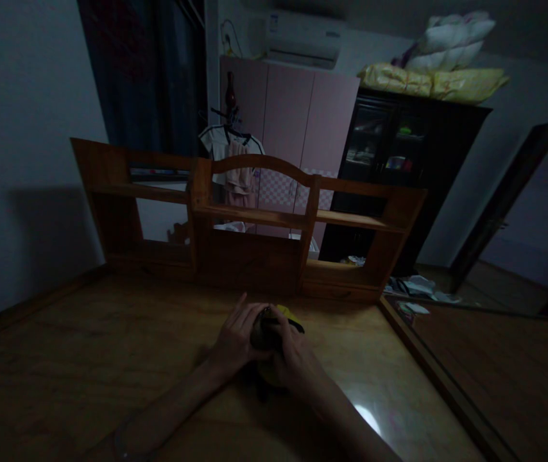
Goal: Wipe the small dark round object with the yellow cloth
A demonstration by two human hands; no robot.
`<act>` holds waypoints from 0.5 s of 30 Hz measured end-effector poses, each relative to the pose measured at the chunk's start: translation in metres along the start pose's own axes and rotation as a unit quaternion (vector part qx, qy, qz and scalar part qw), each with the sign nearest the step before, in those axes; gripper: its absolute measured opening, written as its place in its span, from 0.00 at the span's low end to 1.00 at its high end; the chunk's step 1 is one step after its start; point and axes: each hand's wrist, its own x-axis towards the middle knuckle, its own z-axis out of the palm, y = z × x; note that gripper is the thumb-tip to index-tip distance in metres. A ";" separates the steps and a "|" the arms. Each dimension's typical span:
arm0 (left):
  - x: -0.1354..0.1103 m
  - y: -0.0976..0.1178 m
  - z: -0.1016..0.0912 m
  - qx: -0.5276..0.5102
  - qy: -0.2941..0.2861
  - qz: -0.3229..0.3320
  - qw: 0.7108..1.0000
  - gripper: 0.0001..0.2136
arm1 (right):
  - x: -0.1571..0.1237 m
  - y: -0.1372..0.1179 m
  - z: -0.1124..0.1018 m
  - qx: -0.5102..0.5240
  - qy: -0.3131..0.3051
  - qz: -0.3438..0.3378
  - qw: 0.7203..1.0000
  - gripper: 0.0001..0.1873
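Observation:
Both of my hands meet over a small object (pixel 274 321) near the back of a wooden desk (pixel 110 359). The object has a yellow part and dark parts; the dim light keeps me from naming it. My left hand (pixel 235 343) cups its left side with fingers curled against it, one finger pointing away. My right hand (pixel 296 359) covers its right side with fingers wrapped over it. Most of the object is hidden under the hands.
A low wooden shelf unit (pixel 249 218) stands along the desk's back edge. Behind it are a pink wardrobe (pixel 303 122), hanging clothes (pixel 235 160), a dark glass-door cabinet (pixel 389 160) with bundles on top, and papers on the floor (pixel 413 289) at right.

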 end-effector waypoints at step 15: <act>0.001 0.000 0.000 -0.001 0.009 -0.007 1.000 0.38 | 0.000 -0.004 0.007 0.076 0.047 -0.003 0.996 0.36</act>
